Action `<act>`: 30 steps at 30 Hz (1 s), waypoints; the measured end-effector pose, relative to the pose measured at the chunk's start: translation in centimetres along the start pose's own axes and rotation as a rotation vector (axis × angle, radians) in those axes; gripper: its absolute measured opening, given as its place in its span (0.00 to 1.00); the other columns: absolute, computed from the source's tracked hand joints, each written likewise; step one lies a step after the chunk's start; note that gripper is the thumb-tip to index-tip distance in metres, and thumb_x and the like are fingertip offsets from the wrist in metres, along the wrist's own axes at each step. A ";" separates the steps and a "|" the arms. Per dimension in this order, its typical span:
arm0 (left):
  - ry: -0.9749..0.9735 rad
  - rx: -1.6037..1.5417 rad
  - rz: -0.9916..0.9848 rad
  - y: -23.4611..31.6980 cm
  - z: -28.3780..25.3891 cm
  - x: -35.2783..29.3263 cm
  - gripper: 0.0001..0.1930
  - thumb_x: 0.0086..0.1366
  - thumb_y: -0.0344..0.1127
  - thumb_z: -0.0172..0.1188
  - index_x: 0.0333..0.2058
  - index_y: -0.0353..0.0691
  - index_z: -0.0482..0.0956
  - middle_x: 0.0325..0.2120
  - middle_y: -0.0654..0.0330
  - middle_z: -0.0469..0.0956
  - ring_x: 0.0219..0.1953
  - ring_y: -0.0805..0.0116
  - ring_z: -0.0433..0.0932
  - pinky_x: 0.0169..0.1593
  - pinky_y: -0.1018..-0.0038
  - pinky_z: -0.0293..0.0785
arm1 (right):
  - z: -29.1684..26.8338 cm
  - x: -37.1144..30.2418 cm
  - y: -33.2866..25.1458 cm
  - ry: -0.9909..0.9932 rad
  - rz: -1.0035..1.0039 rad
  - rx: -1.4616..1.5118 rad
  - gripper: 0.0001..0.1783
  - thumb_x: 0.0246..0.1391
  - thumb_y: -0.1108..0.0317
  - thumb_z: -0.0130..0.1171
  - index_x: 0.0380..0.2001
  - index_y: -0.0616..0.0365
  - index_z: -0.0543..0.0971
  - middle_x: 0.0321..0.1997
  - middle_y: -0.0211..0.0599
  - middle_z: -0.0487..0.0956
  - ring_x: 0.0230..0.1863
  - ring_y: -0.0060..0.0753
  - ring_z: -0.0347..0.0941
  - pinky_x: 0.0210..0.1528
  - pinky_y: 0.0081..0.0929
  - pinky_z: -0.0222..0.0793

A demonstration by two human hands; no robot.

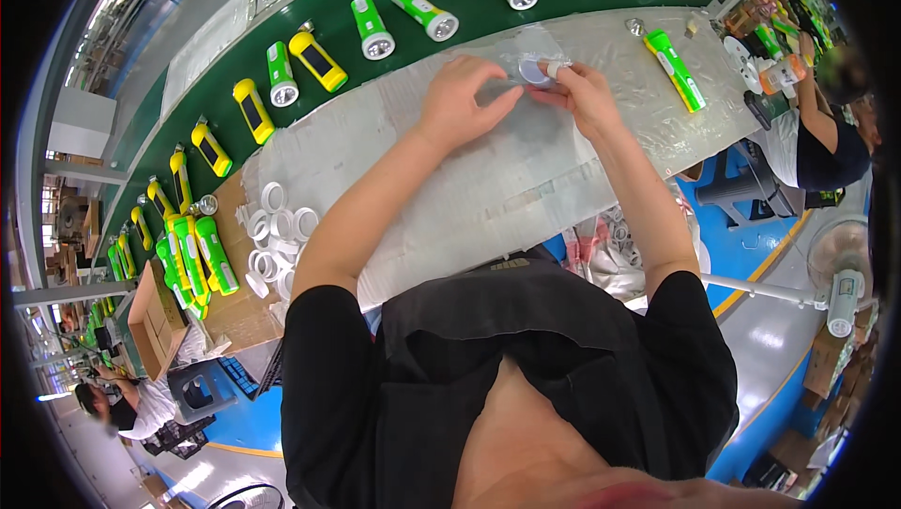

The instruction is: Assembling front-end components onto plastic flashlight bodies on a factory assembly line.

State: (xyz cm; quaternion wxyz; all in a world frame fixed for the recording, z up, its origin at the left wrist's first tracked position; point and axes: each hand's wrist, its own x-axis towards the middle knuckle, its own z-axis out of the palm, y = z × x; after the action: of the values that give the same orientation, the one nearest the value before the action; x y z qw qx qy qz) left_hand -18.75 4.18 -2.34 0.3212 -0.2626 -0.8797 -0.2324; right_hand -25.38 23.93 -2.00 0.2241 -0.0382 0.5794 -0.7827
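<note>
Over the far middle of the worktop, my right hand (584, 98) pinches a round, clear, bluish disc (534, 72), probably a lens, between thumb and fingers. A pale wrap circles one of its fingers. My left hand (460, 101) is curved just left of the disc, its thumb and fingers apart with nothing visible between them. Whether its fingertips touch the disc's edge, I cannot tell. Clear plastic film (539, 40) lies just beyond the disc. A green and yellow flashlight (675, 72) rests to the right of my right hand, with a small shiny reflector cup (635, 28) near it.
White plastic rings (281, 239) are heaped on cardboard left of my left forearm. Several green flashlights (195, 260) are piled beyond them. Along the far side runs a green conveyor belt (324, 16) carrying flashlights. A co-worker (821, 138) sits at the right; another person (131, 401) is at far left.
</note>
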 end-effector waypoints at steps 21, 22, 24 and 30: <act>0.342 -0.181 -0.604 -0.8 -3.4 -4.8 0.12 0.69 0.39 0.51 0.32 0.34 0.70 0.27 0.44 0.78 0.32 0.42 0.77 0.33 0.54 0.71 | 8.4 -6.2 3.1 -0.328 -0.096 -0.163 0.26 0.48 0.69 0.68 0.51 0.66 0.74 0.46 0.38 0.79 0.48 0.28 0.75 0.54 0.26 0.68; 0.354 -0.179 -0.610 -0.7 -3.4 -4.8 0.12 0.69 0.39 0.51 0.32 0.34 0.70 0.27 0.44 0.78 0.32 0.42 0.77 0.33 0.54 0.71 | 8.4 -6.7 3.6 -0.295 -0.127 -0.103 0.29 0.46 0.67 0.70 0.52 0.66 0.74 0.49 0.39 0.78 0.51 0.29 0.74 0.57 0.28 0.67; 0.356 -0.254 -0.581 0.0 -3.2 -4.6 0.12 0.69 0.39 0.51 0.32 0.34 0.71 0.27 0.43 0.77 0.31 0.42 0.77 0.33 0.54 0.71 | 8.4 -7.7 3.7 -0.326 -0.123 0.008 0.31 0.45 0.65 0.71 0.52 0.66 0.74 0.51 0.39 0.77 0.52 0.31 0.73 0.58 0.30 0.67; 0.409 -0.593 -0.736 2.7 -3.6 -4.8 0.16 0.71 0.41 0.50 0.30 0.34 0.70 0.21 0.48 0.75 0.26 0.50 0.76 0.30 0.62 0.70 | 8.5 -9.2 4.5 -0.380 0.028 0.301 0.47 0.33 0.52 0.78 0.55 0.65 0.71 0.52 0.37 0.75 0.53 0.38 0.73 0.59 0.40 0.68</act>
State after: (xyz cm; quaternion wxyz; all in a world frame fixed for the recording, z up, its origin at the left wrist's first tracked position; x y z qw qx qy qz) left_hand -12.37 2.66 -2.49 0.2951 0.0356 -0.7294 -0.6162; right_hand -13.03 18.99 -1.52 0.3431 -0.1432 0.4041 -0.8358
